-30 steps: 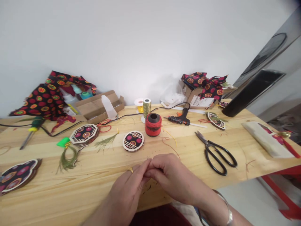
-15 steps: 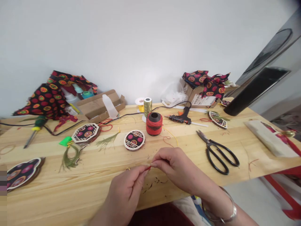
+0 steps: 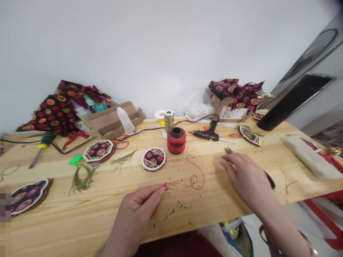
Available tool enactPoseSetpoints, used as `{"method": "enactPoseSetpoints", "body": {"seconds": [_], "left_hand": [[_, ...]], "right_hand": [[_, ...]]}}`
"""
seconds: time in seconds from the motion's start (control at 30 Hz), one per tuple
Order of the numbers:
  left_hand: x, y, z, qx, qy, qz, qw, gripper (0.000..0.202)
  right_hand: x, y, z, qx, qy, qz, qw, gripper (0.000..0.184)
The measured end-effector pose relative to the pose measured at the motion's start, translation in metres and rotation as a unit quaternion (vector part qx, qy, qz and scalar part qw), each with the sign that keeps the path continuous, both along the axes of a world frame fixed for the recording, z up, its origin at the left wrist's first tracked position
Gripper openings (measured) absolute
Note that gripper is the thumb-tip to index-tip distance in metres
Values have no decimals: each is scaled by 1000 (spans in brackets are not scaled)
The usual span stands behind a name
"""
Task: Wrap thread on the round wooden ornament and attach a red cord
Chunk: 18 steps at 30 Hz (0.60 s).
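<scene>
My left hand [image 3: 139, 210] is closed in a pinch on a short red cord [image 3: 155, 212], whose tip pokes up past the fingertips. A thin reddish thread [image 3: 203, 178] trails in loops from near those fingertips toward the red thread spool [image 3: 176, 144]. Over the black-handled scissors [image 3: 270, 180] is my right hand [image 3: 245, 176], its fingers bent and slightly apart. It covers most of the scissors; only the blade tips and part of one handle show. A round lattice-framed ornament [image 3: 154, 159] lies beyond my left hand.
Behind the red spool stand a green thread spool [image 3: 168, 122] and a yellow one [image 3: 161, 119]. A glue gun [image 3: 207, 134] lies right of them, its cable crossing the table. An octagonal ornament [image 3: 99, 151], green tassel [image 3: 80, 180] and screwdriver [image 3: 39, 155] are at left. A black cylinder [image 3: 292, 105] leans at right.
My right hand has let go of the red cord and moved right, over the scissors. My left hand keeps its pinch on the cord. The looped thread now shows on the table.
</scene>
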<state>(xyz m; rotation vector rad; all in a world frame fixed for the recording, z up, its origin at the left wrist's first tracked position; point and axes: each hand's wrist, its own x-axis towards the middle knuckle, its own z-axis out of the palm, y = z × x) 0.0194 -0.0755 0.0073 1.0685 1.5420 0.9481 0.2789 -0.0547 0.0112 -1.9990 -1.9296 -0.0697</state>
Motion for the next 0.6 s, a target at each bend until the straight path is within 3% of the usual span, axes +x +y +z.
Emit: {"method": "enactPoseSetpoints", "body": {"seconds": [0.13,0.27,0.53,0.6], "left_hand": [[1,1,2,7,-15,12,1000,20],[7,0,7,15,-31,31,999,21],[6,-2,8,-15,-43,28,999,26],[5,-2,8,-6,-49,37,998,24]], "right_hand": [[36,-9,-10,-102,-148,-102,978,21],[48,-12,-12,-180,-127,-136,966,21],[51,-13,-14,-185,-113,-124,968,19],[53,-14,-17,-149,-87,-124,977,23]]}}
